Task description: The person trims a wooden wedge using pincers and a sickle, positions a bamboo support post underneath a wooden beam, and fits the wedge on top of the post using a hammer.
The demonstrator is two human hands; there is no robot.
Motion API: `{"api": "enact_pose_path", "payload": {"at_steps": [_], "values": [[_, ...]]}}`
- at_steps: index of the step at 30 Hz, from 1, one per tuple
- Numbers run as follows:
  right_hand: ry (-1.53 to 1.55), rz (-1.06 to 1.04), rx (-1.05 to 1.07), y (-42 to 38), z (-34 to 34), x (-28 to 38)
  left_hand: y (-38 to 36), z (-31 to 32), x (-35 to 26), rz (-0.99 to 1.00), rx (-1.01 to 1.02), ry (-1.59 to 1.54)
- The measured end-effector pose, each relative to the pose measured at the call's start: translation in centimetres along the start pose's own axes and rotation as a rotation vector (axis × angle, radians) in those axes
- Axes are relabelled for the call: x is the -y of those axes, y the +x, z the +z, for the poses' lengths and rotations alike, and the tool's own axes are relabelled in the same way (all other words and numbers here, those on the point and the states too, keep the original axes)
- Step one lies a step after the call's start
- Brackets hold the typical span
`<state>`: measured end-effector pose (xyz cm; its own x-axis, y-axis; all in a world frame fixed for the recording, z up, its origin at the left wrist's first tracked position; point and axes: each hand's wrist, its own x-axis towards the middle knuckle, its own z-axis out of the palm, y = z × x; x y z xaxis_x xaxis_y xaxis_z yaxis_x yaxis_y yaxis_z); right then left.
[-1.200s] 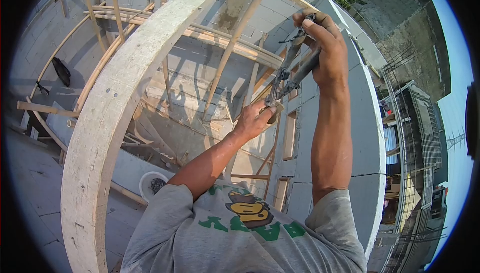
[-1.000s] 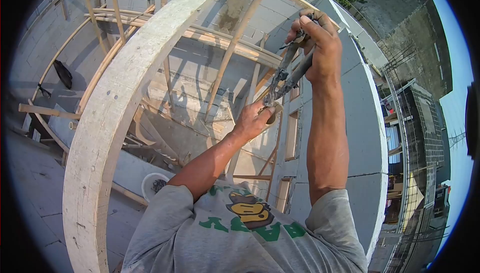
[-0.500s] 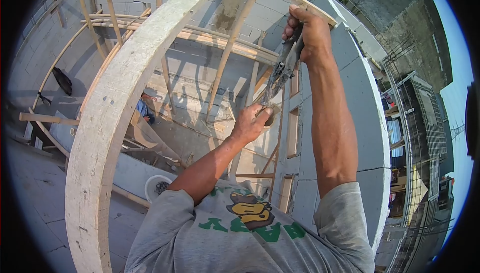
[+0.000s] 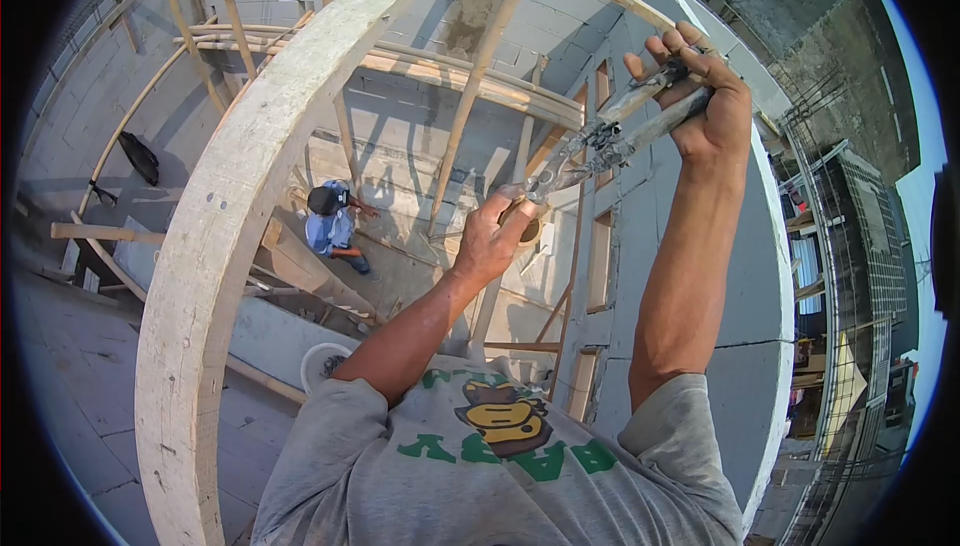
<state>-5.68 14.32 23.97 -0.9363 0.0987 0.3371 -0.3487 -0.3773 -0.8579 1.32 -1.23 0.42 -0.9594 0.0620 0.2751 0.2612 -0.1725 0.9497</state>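
Note:
A grey, worn plier-like tool [image 4: 603, 141] with two long handles spans the space between my hands, its handles spread apart. My right hand [image 4: 712, 96] holds the handle ends at the upper right, the handles against the palm and the fingers partly uncurled. Lower and to the left, my left hand [image 4: 490, 241] is closed in a pinch at the tool's other end, thumb and forefinger meeting there. Whatever else those fingertips hold is too small to make out. A round tan end [image 4: 530, 231], perhaps of a pole, shows just beside my left thumb.
A pale wooden beam [image 4: 210, 236] arches along my left. Grey block wall [image 4: 745, 276] rises on my right. Bamboo poles [image 4: 470, 96] cross ahead. A person in a blue top [image 4: 330, 231] is far below, near a white bucket [image 4: 318, 361].
My right hand has swung right and slightly down with the handles, which now stand wider apart, and its fingers have loosened. My left hand keeps its pinch. The person below has come into view.

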Motion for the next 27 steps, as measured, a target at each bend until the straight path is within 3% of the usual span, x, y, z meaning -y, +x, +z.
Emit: {"api": "enact_pose_path", "payload": {"at_steps": [4, 8, 11, 27], "values": [[0.015, 0.053, 0.053, -3.9, -2.0, 1.2, -0.2, 0.3, -0.1, 0.105, -0.026, 0.011], [-0.034, 0.114, 0.034, -7.4, -4.0, 1.4, -0.3, -0.4, -0.6, 0.065, -0.045, 0.029], [-0.171, 0.102, -0.094, -8.3, -3.9, 1.6, 0.0, -0.8, 0.5, -0.004, -0.016, 0.001], [-0.493, -0.202, -0.144, -5.5, 1.2, 0.9, -0.4, -0.9, -0.5, -0.072, 0.045, -0.022]]}}
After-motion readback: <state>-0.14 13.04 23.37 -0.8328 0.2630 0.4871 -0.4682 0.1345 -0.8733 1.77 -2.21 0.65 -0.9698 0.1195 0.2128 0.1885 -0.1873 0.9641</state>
